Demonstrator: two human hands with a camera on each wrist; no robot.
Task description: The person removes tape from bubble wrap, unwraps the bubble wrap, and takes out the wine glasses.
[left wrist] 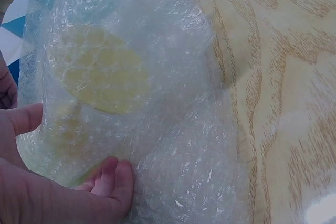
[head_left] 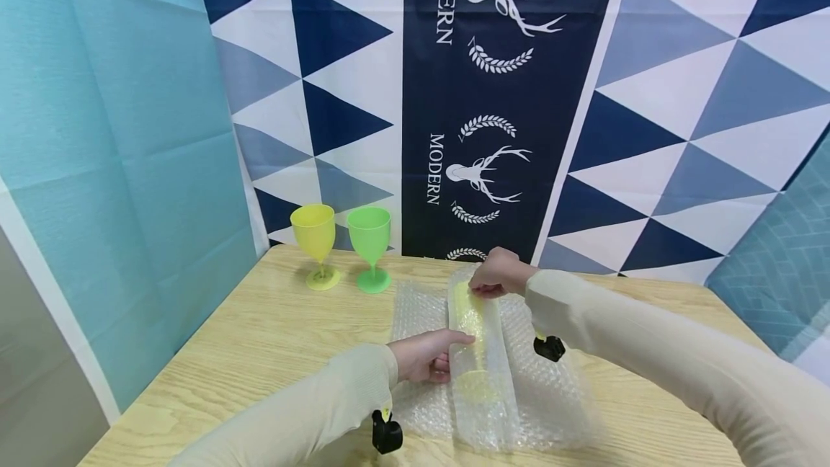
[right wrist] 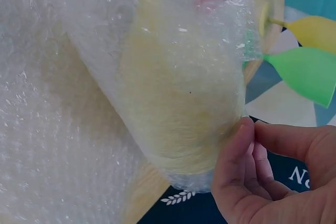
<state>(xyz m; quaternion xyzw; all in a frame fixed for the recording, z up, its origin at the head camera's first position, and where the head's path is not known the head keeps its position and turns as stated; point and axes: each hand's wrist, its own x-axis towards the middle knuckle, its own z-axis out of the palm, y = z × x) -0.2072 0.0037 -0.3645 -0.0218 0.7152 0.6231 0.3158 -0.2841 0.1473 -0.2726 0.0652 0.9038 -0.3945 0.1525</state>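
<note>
A yellow goblet point(head_left: 471, 316) lies on its side under layers of bubble wrap point(head_left: 545, 395), its bowl toward the back of the table and its round foot point(left wrist: 100, 69) toward me. My left hand point(head_left: 424, 355) grips the wrapped goblet from the left, thumb on top and fingers curled at its side. At the far end, my right hand point(head_left: 502, 274) pinches the edge of the wrap between thumb and forefinger point(right wrist: 273, 171), beside the goblet's bowl point(right wrist: 181, 114). The wrap blurs the goblet's outline.
A yellow goblet point(head_left: 314, 233) and a green goblet point(head_left: 369, 236) stand upright at the back left of the wooden table point(head_left: 259, 352). Loose bubble wrap spreads on both sides of the bundle. A patterned curtain point(head_left: 350, 107) hangs right behind the table's back edge.
</note>
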